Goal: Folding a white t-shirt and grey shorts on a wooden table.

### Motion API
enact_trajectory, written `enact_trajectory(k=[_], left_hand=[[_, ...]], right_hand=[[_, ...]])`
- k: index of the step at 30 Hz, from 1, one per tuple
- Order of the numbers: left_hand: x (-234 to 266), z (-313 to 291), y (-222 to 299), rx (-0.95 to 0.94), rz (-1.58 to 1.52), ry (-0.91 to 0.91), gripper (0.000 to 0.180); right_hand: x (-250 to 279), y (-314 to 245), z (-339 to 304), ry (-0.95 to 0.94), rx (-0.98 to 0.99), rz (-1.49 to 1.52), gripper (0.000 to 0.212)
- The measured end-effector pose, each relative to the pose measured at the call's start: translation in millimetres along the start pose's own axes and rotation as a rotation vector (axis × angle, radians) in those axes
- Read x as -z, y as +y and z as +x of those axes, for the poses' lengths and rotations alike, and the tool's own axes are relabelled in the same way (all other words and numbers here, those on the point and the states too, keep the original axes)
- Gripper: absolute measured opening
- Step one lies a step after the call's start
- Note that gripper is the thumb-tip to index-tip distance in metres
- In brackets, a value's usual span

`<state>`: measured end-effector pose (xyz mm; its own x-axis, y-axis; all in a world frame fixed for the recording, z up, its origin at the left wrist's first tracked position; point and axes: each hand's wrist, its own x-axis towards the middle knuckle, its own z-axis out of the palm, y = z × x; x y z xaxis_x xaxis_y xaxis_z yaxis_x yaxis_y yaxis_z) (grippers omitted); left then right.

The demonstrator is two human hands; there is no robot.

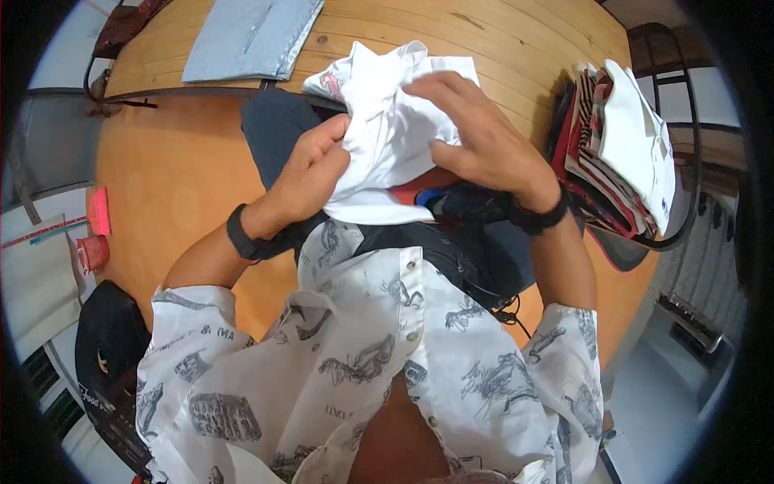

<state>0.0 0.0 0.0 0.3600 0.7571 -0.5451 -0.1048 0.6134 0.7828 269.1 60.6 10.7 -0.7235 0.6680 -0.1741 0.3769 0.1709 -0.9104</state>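
Observation:
A white garment (387, 121), bunched and partly folded, lies across the front edge of the wooden table and hangs toward my lap. A small pink print shows near its left end; whether it is a shirt I cannot tell. My left hand (318, 165) is closed, gripping the cloth's left edge between thumb and fingers. Over the right side of the cloth, my right hand (480, 133) has its fingers stretched out and its thumb apart, the fingertips resting on the fabric. Dark bands circle both wrists.
Folded light-blue denim (250, 40) lies on the wooden table (524, 40) at the far left. To the right stands a stack of folded clothes (601, 145), white on top. A curved black metal frame (693, 137) rises beside it. A black cable (508, 310) dangles near my lap.

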Motion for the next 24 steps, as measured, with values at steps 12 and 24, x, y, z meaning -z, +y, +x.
enact_trajectory(k=[12, 24], left_hand=[[-17.3, -9.4, 154.2, -0.101, 0.459, -0.419, 0.017], [4.3, -24.2, 239.1, -0.489, 0.725, -0.090, 0.025]], right_hand=[[-7.7, 48.4, 88.6, 0.248, 0.307, -0.240, 0.030], [107.3, 10.9, 65.3, 0.698, -0.163, -0.048, 0.034]])
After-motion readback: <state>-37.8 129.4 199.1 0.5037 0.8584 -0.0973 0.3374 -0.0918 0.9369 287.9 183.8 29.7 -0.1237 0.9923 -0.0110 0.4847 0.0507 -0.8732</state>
